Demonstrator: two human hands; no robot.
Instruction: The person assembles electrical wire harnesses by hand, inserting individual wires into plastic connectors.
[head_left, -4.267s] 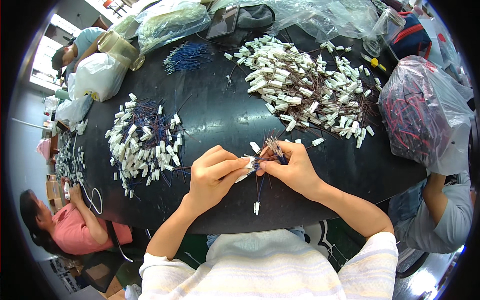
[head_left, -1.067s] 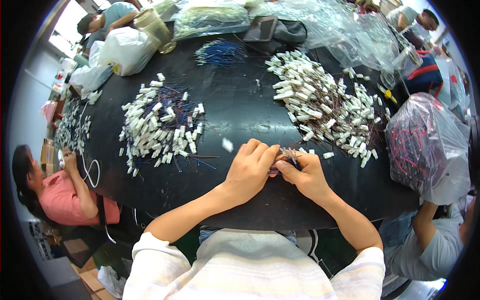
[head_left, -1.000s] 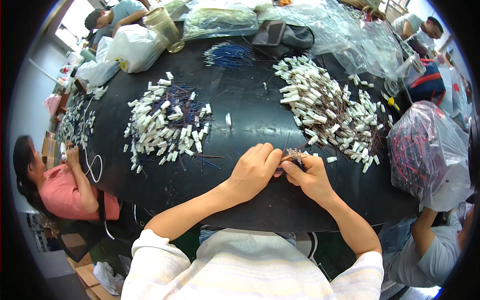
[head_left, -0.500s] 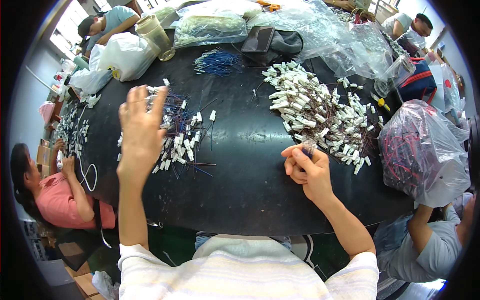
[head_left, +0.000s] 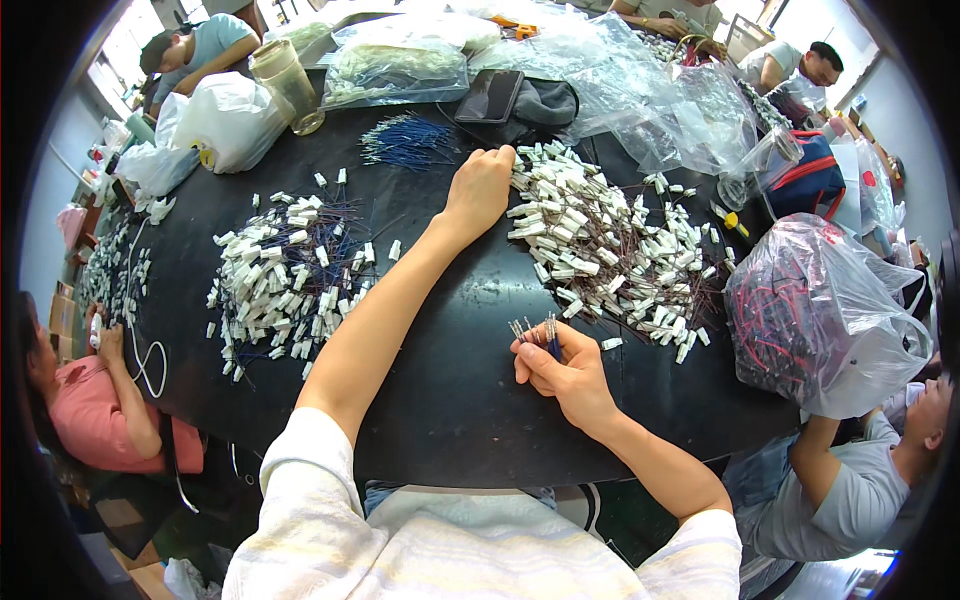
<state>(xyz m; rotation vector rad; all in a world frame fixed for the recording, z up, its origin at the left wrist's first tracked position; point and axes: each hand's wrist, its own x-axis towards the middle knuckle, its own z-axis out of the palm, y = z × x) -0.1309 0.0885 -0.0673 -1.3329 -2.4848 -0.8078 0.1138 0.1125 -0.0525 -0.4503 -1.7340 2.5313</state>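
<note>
My left hand [head_left: 480,188] reaches across to the far left edge of a pile of white connectors with thin brown wires [head_left: 600,220]. Its fingers are curled together at that edge, and whatever they pinch is hidden. Lower down, over the near part of the table, my right hand [head_left: 568,378] grips a small bunch of blue wires [head_left: 553,346], whose bare metal tips stick up past the fingers. A second heap of white connectors [head_left: 270,260], mixed with blue and brown wires, lies to the left of my left forearm.
Loose blue wires [head_left: 408,140] lie at the far middle of the black table [head_left: 450,420], near a phone [head_left: 490,97]. Clear plastic bags [head_left: 640,100] cover the far side. On the right sits a bag of red wires [head_left: 790,310]. Co-workers sit around the table.
My left hand has moved from above the left heap across to the right-hand pile, and its fingers have closed. My right hand has shifted slightly left and nearer; the wire tips now show.
</note>
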